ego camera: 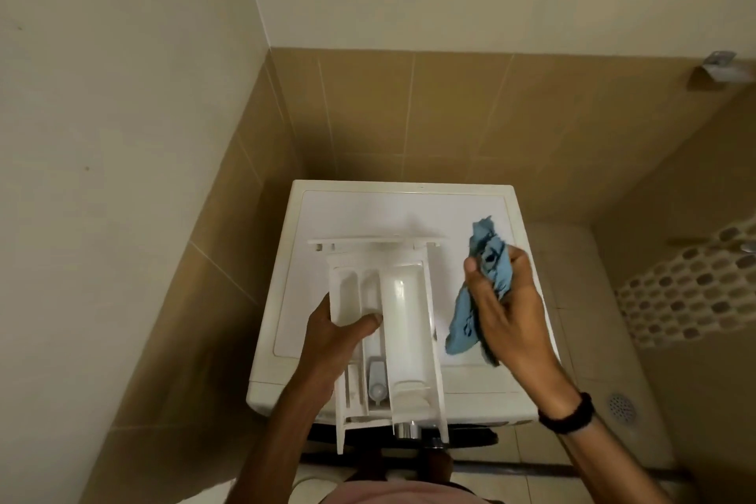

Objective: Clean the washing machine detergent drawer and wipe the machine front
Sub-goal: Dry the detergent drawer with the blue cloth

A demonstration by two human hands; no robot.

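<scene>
Detergent drawer lies lengthwise on the flat top of a white washing machine, fully out of its slot, with its front panel pointing toward the tiled back wall and its open rear end overhanging the machine's near edge. Its long compartments face upward; the widest channel runs down the right side, and a small grey siphon cap sits in the narrow middle section near the rear.

The person's left hand grips the drawer along its left wall, about halfway down its length: the thumb hooks over the wall and presses into the left compartment, while the fingers wrap beneath and outside the wall, out of sight.

The right hand is to the right of the drawer, apart from it, raised just above the machine top. It is clenched around a crumpled light blue cloth, which is bunched between thumb and fingers. One end of the cloth sticks up past the fingertips and the other hangs down below the palm, toward the machine top. A dark band circles the right wrist.

Beige floor and a round floor drain show to the right of the machine.
</scene>
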